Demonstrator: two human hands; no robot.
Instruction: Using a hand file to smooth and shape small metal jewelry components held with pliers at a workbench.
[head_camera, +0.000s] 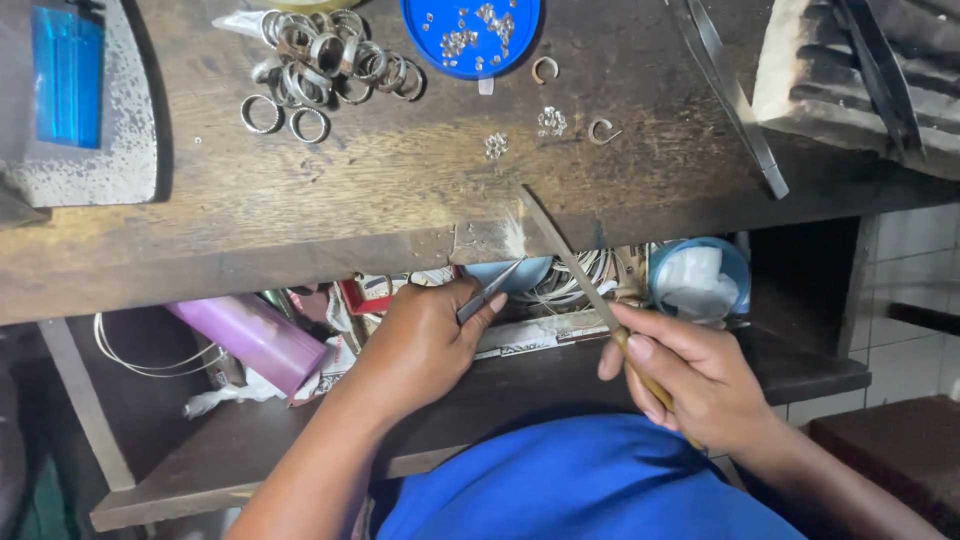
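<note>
My left hand (425, 340) is closed on a thin metal tool like tweezers (492, 289), whose tip points up to the front edge of the wooden bench (400, 190). My right hand (690, 375) grips the wooden handle of a long narrow file (565, 250). The file slants up and left, its tip resting on the bench edge near a pale worn notch. What the tweezers pinch is too small to see.
On the bench lie a pile of metal rings (325, 65), a blue dish of small silver pieces (470, 32), loose ring parts (603, 130), a flat metal strip (735, 95) and a scale (75, 100). The shelf below holds a purple bottle (250, 335), a blue tub (700, 275) and wire coils.
</note>
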